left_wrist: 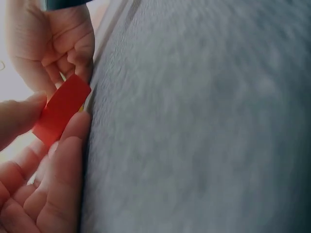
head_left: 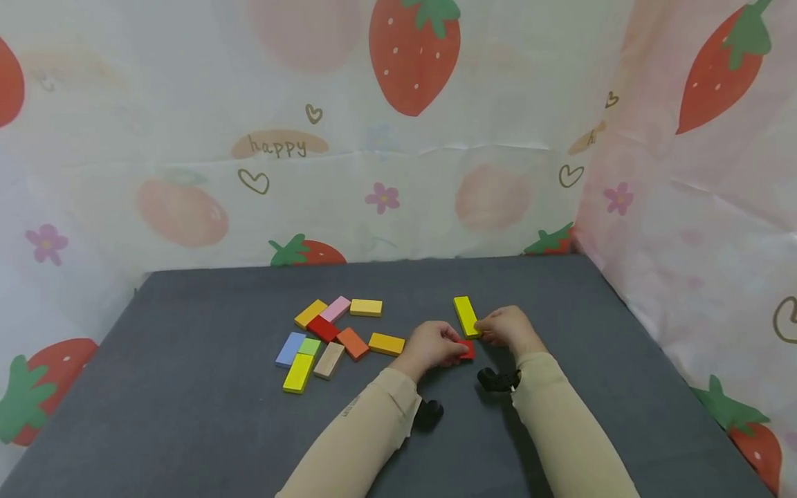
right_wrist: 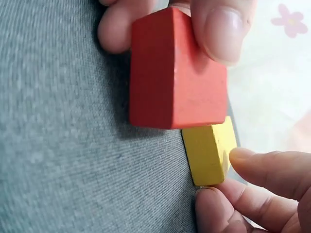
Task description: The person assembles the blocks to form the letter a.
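Note:
My left hand pinches a red wooden block between thumb and fingers, low over the grey cloth. In the right wrist view this red block fills the foreground, partly covered by the left fingertips. Just beyond it a long yellow block lies on the cloth, angled away from me. The right hand holds the near end of that yellow block, thumb on one side and fingers on the other. From the left wrist, the red block hides most of the yellow one.
Left of my hands lies a loose group of several blocks, among them a dark red one, an orange one, a plain wooden one and a yellow-orange one close to the left hand. A strawberry-printed cloth hangs behind the grey table.

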The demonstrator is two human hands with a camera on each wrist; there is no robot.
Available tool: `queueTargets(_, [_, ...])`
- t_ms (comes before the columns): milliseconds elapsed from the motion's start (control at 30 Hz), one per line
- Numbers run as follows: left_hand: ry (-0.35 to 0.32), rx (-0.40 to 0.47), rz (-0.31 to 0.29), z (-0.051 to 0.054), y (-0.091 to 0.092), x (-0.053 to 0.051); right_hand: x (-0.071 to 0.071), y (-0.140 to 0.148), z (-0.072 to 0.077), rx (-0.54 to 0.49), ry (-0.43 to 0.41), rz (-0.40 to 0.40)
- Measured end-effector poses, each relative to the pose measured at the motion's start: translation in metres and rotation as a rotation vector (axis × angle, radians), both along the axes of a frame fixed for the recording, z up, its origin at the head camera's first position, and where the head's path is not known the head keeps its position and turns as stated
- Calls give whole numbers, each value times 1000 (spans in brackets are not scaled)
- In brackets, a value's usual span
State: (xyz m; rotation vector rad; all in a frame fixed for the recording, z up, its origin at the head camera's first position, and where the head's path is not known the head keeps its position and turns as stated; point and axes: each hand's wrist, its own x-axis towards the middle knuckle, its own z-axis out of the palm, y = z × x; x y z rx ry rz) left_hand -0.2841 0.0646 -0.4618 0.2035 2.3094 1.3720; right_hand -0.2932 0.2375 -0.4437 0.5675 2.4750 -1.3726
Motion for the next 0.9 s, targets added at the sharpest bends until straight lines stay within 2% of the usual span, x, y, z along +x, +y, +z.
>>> queueTargets(133, [-20, 47, 38, -2, 4, 2, -1, 2, 0, 15, 0, 18])
queueTargets(233, [-1, 47, 50, -3, 7, 4, -1, 3, -2, 9, 3, 30])
queueTargets(500, [103, -62, 79, -5, 14, 6, -1, 4, -6, -3, 29, 50])
queueTargets(667, [158, -151, 76, -5, 17, 4, -1, 4, -6, -10, 19, 54])
queueTargets(900, [208, -191, 77, -5, 21, 4, -1, 3, -6, -20, 24, 60])
